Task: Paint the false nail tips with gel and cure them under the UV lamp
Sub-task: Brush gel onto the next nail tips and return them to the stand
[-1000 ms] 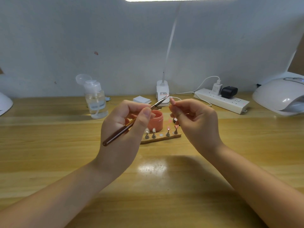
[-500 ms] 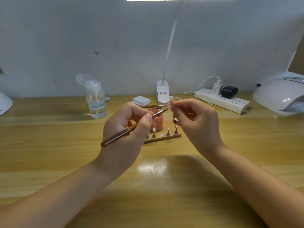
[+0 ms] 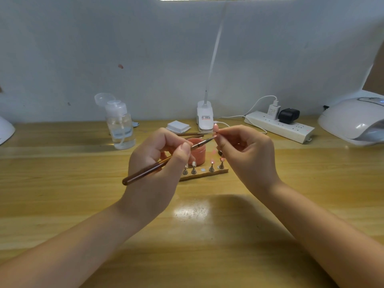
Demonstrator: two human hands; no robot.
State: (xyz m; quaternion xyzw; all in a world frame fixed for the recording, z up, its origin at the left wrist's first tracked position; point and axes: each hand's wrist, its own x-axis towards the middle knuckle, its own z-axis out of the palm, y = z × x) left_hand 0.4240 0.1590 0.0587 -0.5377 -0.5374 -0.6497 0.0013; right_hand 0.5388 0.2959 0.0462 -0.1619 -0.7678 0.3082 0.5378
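Observation:
My left hand [image 3: 158, 163] grips a brown gel brush [image 3: 145, 171] like a pen, its bristle end reaching right to a pink false nail tip [image 3: 215, 128]. My right hand [image 3: 247, 154] pinches the small stand that carries this tip, holding it upright above the table. Below the hands lies a wooden holder strip [image 3: 204, 173] with several metal stands, two at the right bearing pink tips. Behind it stands a pink gel jar [image 3: 197, 151], partly hidden by my left hand. The white UV lamp [image 3: 353, 119] sits at the far right.
A clear pump bottle [image 3: 120, 125] stands back left. White wipe pads [image 3: 178, 126], a clip lamp base [image 3: 205, 119] and a power strip [image 3: 278, 126] with plugs line the back edge. Two more brushes [image 3: 191, 134] lie behind the jar. A white object [image 3: 5, 129] is at the left edge.
The brush has dipped slightly and its tip has moved right onto the lower edge of the held nail tip. My right hand stays almost still.

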